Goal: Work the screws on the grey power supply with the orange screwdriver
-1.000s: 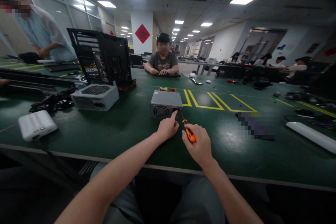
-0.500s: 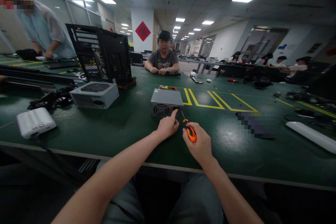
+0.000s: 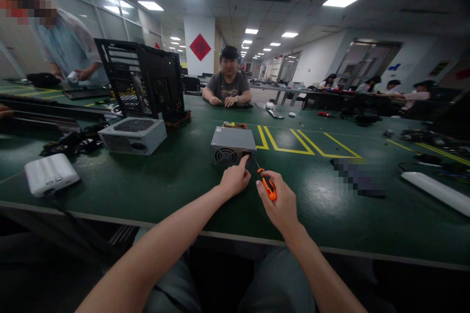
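Note:
A grey computer power supply (image 3: 233, 138) lies on the green table in front of me, its fan grille facing me. My left hand (image 3: 235, 178) rests before it, the stretched index finger touching its front near the right corner; the other fingers are loosely curled. An orange and black screwdriver (image 3: 270, 190) is held in my right hand (image 3: 281, 200), its thin shaft pointing up and left at the same corner. Whether the tip sits in a screw is too small to tell. Coloured cables (image 3: 235, 125) show behind the power supply.
Left of me stand a second power supply (image 3: 132, 134), an open black computer case (image 3: 147, 83) and a white box-shaped device (image 3: 51, 173). On the right lie a blurred dark object (image 3: 358, 176) and a long white bar (image 3: 436, 190). One person (image 3: 229, 85) sits opposite; another (image 3: 71, 49) stands at far left.
My right hand and the screwdriver handle have turned slightly; the fingers sit differently on the handle. The left finger stays at the power supply. The person at far left now holds something white.

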`<control>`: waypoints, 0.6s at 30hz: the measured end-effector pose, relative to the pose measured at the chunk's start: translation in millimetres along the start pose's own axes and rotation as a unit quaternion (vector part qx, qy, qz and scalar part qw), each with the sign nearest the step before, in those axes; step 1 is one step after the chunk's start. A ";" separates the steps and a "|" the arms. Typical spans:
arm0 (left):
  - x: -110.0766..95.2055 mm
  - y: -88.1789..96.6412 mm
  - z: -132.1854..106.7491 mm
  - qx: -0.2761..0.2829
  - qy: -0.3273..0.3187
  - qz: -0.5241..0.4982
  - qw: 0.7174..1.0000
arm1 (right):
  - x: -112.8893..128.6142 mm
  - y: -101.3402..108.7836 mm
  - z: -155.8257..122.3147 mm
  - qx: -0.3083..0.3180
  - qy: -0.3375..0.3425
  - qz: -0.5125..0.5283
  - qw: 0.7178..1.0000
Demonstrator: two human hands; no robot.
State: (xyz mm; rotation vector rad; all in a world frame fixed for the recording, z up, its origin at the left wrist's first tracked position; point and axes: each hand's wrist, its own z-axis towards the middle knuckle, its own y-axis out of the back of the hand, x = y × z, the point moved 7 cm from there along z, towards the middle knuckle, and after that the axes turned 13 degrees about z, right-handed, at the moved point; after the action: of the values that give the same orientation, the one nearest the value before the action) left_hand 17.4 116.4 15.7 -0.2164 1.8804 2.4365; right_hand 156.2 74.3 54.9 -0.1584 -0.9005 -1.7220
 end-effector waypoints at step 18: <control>1.5 -1.5 1.1 0.016 0.008 -0.006 1.000 | 12.2 -4.5 1.8 0.046 0.066 -0.038 0.996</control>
State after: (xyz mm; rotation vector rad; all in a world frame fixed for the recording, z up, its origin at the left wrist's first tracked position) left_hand 16.0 117.8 14.3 -0.2447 1.9161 2.4030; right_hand 147.3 66.4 60.4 0.0500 -0.8950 -1.7355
